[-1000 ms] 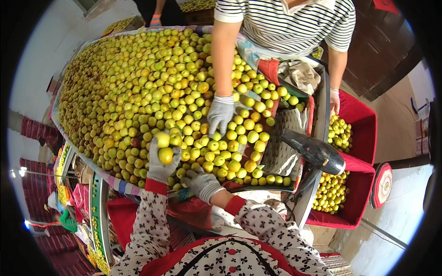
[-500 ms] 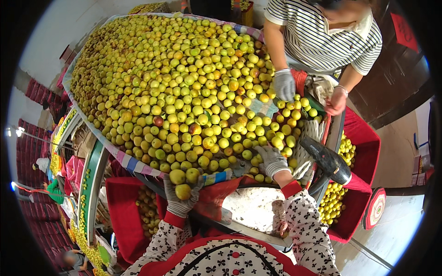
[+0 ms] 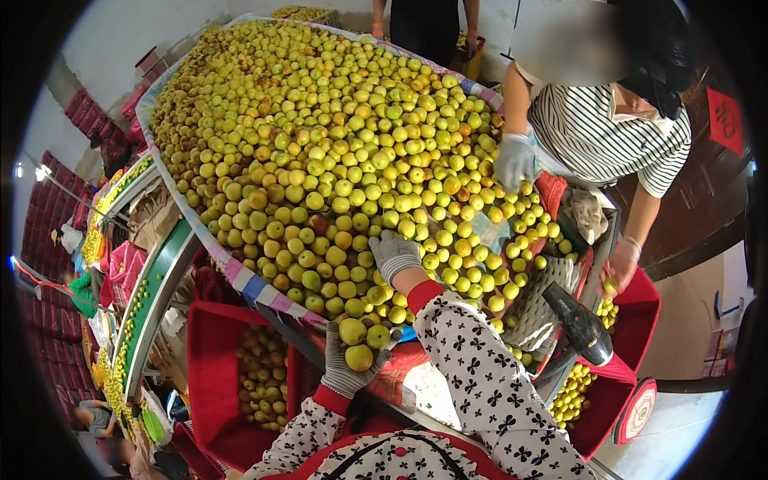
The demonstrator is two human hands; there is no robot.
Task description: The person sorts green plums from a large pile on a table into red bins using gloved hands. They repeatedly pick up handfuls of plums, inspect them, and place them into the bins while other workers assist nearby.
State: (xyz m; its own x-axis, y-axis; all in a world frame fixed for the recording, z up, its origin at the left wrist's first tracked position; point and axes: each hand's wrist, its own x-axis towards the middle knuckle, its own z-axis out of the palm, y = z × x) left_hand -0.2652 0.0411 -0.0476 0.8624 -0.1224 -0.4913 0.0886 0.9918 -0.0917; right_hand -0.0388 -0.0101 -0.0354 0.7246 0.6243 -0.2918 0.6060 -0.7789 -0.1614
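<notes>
A big heap of small round yellow-green fruits (image 3: 320, 160), some blushed red or brown, covers the sheet-lined table. My left hand (image 3: 344, 378), in a grey striped glove, is cupped palm up at the near edge, with three fruits (image 3: 358, 344) resting in it and its fingers curled round them. My right hand (image 3: 395, 254), gloved alike, lies on the near middle of the heap, back up. Its fingers are partly spread against the fruits, the tips partly hidden, and I see nothing held in it.
Red-lined bins of fruit stand below on the left (image 3: 214, 384) and right (image 3: 632, 344). A black lamp-like head (image 3: 578, 324) juts over the textured white chute (image 3: 538, 308). Across the right corner, a co-worker's gloved hand (image 3: 514, 162) touches the heap. A green conveyor (image 3: 164, 272) curves at left.
My right hand has moved left and farther in over the heap, from beside the white chute. My left hand still carries its three fruits. The view has shifted slightly.
</notes>
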